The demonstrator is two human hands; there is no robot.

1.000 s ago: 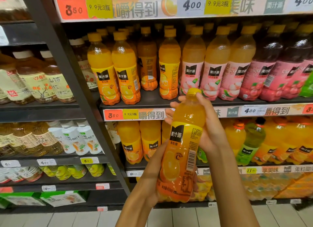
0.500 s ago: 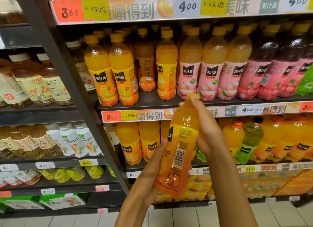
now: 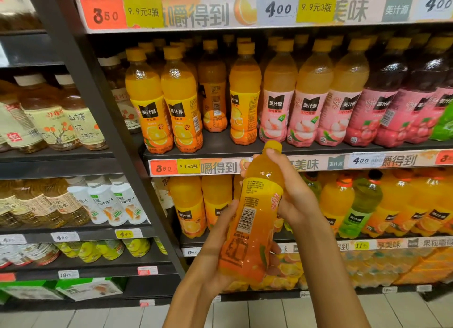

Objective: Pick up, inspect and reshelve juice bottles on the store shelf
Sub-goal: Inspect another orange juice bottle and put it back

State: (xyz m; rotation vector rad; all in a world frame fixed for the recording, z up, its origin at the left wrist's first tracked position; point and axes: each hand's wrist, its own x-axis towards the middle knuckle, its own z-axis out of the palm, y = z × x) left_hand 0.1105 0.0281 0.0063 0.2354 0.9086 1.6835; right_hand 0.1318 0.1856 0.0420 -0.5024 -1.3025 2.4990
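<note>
I hold an orange juice bottle (image 3: 255, 217) with a yellow cap in front of the store shelf (image 3: 220, 153), tilted a little to the right. Its barcode and small print face me. My left hand (image 3: 215, 249) grips the bottle's lower half from the left. My right hand (image 3: 291, 193) grips its neck and shoulder from the right, one fingertip near the cap. Behind it, the shelf carries a row of the same orange bottles (image 3: 181, 102) with a gap between them.
Pale lychee bottles (image 3: 311, 95) and dark red ones (image 3: 392, 99) fill the shelf's right part. Larger orange bottles (image 3: 340, 202) stand one shelf down. A dark upright post (image 3: 103, 122) separates a left bay of tea bottles (image 3: 51, 117). Tiled floor lies below.
The bottle has been turned in my hands: the front logo has rotated away and the barcode side now faces me. Both hands keep their grip.
</note>
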